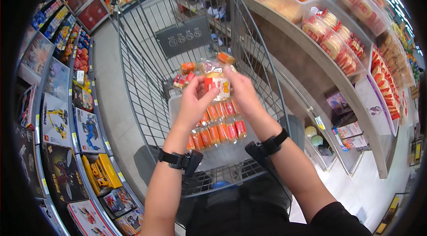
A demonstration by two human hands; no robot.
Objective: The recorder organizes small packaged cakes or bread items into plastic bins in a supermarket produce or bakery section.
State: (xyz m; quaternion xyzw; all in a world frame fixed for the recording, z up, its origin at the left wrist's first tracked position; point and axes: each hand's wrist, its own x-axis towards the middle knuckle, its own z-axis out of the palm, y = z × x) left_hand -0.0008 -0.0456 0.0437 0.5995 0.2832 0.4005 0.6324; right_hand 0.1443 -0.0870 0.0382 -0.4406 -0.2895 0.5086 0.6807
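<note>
Above a wire shopping cart, my left hand (197,97) and my right hand (241,91) hold one packaged snack (217,84) between them, in a clear wrapper with a red and white label. Below the hands, a translucent plastic bin (230,151) stands in the cart and holds rows of small orange and red wrapped snacks (213,132). Beyond the bin, an orange packet (188,67), red packets (179,81) and another orange packet (226,58) lie loose. The held packet hides part of the cart behind it.
The wire cart (133,102) stands in a shop aisle. On the right, a shelf edge (347,92) bears clear bins (333,44) of packaged baked goods, with toys and a notebook lower down. Left shelves (71,129) hold boxed building toys, a yellow toy truck set (100,172) and snacks.
</note>
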